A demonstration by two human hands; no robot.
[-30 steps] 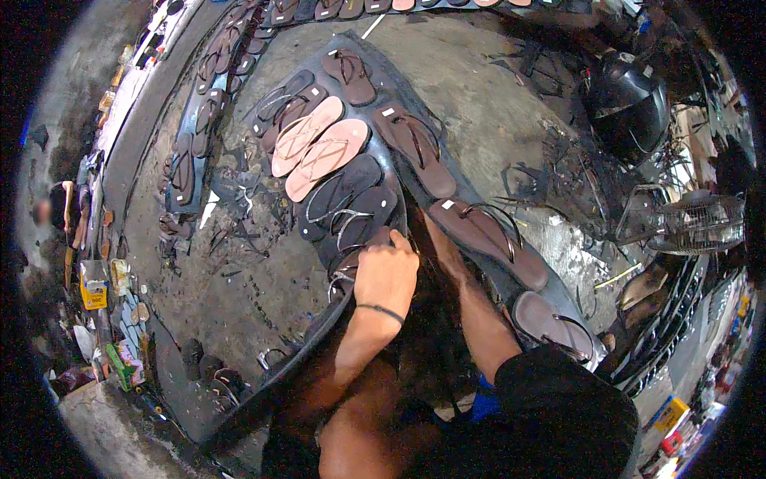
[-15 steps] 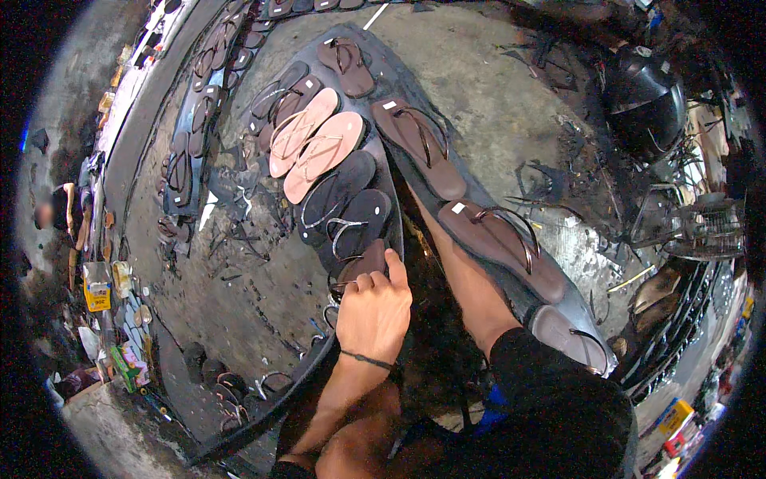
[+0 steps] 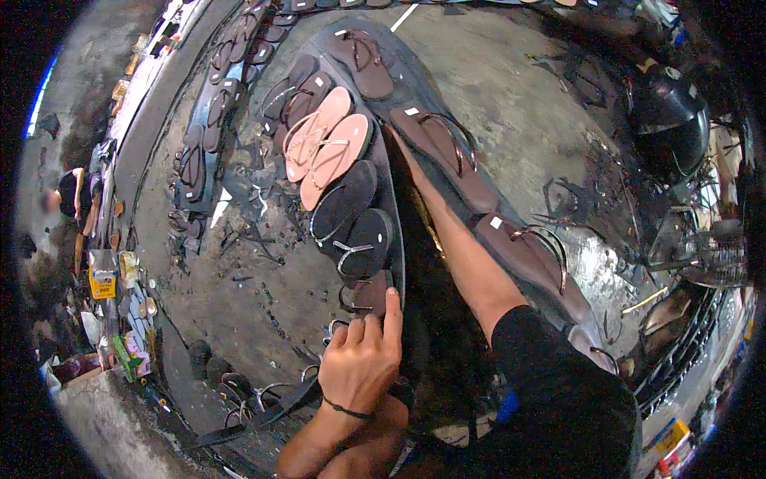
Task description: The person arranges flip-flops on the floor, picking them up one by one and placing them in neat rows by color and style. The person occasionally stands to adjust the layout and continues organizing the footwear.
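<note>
A long dark sheet (image 3: 408, 73) bends in front of me, lined with several flip-flops. My left hand (image 3: 357, 367), with a cord round its wrist, has its index finger stretched along a small brown flip-flop (image 3: 373, 292); the other fingers are curled at it. Just beyond lie a pair of black flip-flops (image 3: 369, 249) with shiny straps and a pair of pink flip-flops (image 3: 343, 152). On the right limb lie larger brown flip-flops (image 3: 447, 156). My right forearm (image 3: 471, 263) reaches forward under that limb, and the sheet hides my right hand.
Another row of dark flip-flops (image 3: 191, 164) lies at the left. A black helmet (image 3: 670, 120) and a fan (image 3: 714, 247) stand at the right. Dark scraps (image 3: 239, 231) litter the concrete floor. At lower left are a yellow packet (image 3: 102, 275) and a dark strap (image 3: 275, 417).
The view has shifted, so most things appear a little further right. My left hand and the small brown flip-flop sit lower in the picture. The dark strap at lower left has changed its bend.
</note>
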